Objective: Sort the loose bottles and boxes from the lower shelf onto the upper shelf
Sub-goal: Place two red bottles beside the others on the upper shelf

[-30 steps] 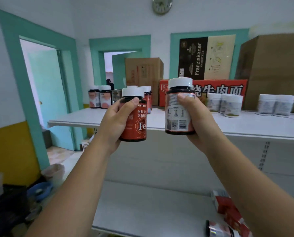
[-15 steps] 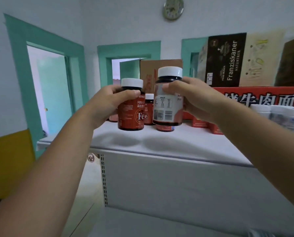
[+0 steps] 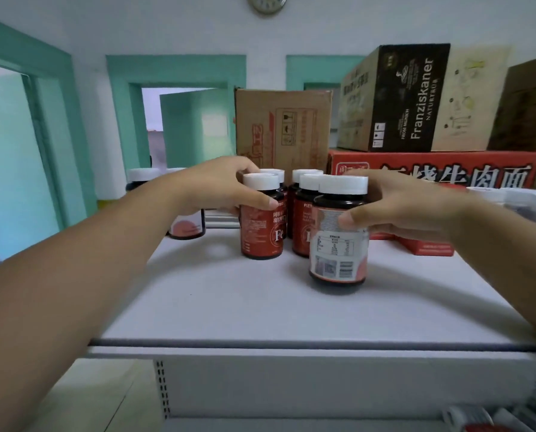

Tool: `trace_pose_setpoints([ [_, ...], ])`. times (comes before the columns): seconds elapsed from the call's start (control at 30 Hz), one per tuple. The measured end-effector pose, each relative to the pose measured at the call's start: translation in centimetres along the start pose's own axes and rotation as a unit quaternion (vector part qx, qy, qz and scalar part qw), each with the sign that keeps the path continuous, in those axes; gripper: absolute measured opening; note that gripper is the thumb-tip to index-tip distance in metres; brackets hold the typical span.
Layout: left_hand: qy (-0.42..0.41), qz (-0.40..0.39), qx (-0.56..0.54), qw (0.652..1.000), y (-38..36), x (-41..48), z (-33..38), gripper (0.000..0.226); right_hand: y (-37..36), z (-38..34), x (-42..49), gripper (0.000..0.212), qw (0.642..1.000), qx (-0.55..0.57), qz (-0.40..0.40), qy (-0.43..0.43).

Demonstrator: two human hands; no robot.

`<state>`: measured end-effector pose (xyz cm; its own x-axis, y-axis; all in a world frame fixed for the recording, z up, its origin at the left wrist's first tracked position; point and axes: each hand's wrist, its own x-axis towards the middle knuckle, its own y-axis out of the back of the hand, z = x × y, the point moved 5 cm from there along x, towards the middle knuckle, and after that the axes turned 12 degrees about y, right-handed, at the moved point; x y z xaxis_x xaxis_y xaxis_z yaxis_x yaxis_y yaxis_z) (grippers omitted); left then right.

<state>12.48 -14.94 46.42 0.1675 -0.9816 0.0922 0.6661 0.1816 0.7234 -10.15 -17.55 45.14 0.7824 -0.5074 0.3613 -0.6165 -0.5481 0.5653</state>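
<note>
White-lidded, dark glass: two bottles in hand, both standing upright on the upper shelf (image 3: 260,313).

Item 1. Red-label bottle (image 3: 262,216), marked "Fe", base on the shelf surface. The person's left hand (image 3: 217,185) is curled round its upper half, thumb across the front under the cap, fingers behind.

Item 2. Larger bottle (image 3: 338,232), its printed white panel with table and barcode facing the viewer; nearest the shelf's front edge. The right hand (image 3: 410,207) wraps it from the right side, thumb pressed on the label, fingers round the back.

Item 3. Three more red-label bottles (image 3: 304,213) of the same kind, white caps, packed just behind and between items 1 and 2.

Item 4. Pale-label bottle (image 3: 187,224), left of the group, partly hidden behind the left forearm.

Item 5. Small red boxes (image 3: 429,246), lying flat under the right hand's far side.

Item 6. Rear row: plain brown carton (image 3: 282,132); long red carton (image 3: 435,169) with large black characters; "Franziskaner" carton (image 3: 416,98) stacked on it.

Item 7. White tubs (image 3: 522,204), far right, blurred.

Item 8. Lower shelf (image 3: 291,425): only a strip visible; red-and-white items (image 3: 485,420) at its right corner, kind unclear.
</note>
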Motion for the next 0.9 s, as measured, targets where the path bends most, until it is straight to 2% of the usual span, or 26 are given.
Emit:
trace_pose_setpoints([
  [0.13,-0.022,0.013,0.018,1.0,-0.2,0.3,0.5,0.05,0.3,0.1,-0.3,0.066,0.998,-0.052,-0.005,0.02],
  [0.2,-0.03,0.02,0.018,0.999,-0.3,0.1,0.8,0.049,0.5,0.3,-0.4,0.07,0.999,-0.042,-0.01,0.023],
  [0.4,-0.024,0.02,-0.011,0.999,-1.0,-0.3,0.7,0.048,0.4,0.3,-0.9,0.057,0.999,-0.023,-0.011,0.04],
  [0.5,-0.017,0.05,-0.013,0.999,-0.9,-0.6,0.7,0.056,0.4,0.1,-0.9,0.06,0.998,-0.047,-0.005,0.041],
  [0.6,-0.006,0.096,0.071,0.993,-0.6,-1.4,0.8,0.07,0.0,-0.3,-0.7,0.069,0.997,-0.068,-0.013,0.037],
  [0.67,0.023,0.105,0.16,0.981,-0.1,-2.3,0.4,0.082,-0.3,-0.9,-0.5,0.065,0.998,-0.053,-0.016,0.03],
  [0.73,0.062,0.099,0.25,0.961,0.5,-3.6,-0.5,0.087,-0.8,-1.9,-0.2,0.057,0.999,-0.029,-0.007,0.029],
  [0.8,0.053,0.068,0.303,0.949,0.8,-5.0,-1.4,0.076,-1.3,-2.9,0.1,0.054,0.999,-0.025,0.002,0.034],
  [0.87,0.02,-0.003,0.283,0.959,0.4,-6.6,-2.1,0.072,-2.2,-3.9,0.5,0.055,0.999,-0.029,0.006,0.032],
  [0.9,0.008,-0.042,0.263,0.964,0.1,-7.3,-2.3,0.079,-2.7,-4.3,0.6,0.058,0.999,-0.033,0.007,0.032],
])
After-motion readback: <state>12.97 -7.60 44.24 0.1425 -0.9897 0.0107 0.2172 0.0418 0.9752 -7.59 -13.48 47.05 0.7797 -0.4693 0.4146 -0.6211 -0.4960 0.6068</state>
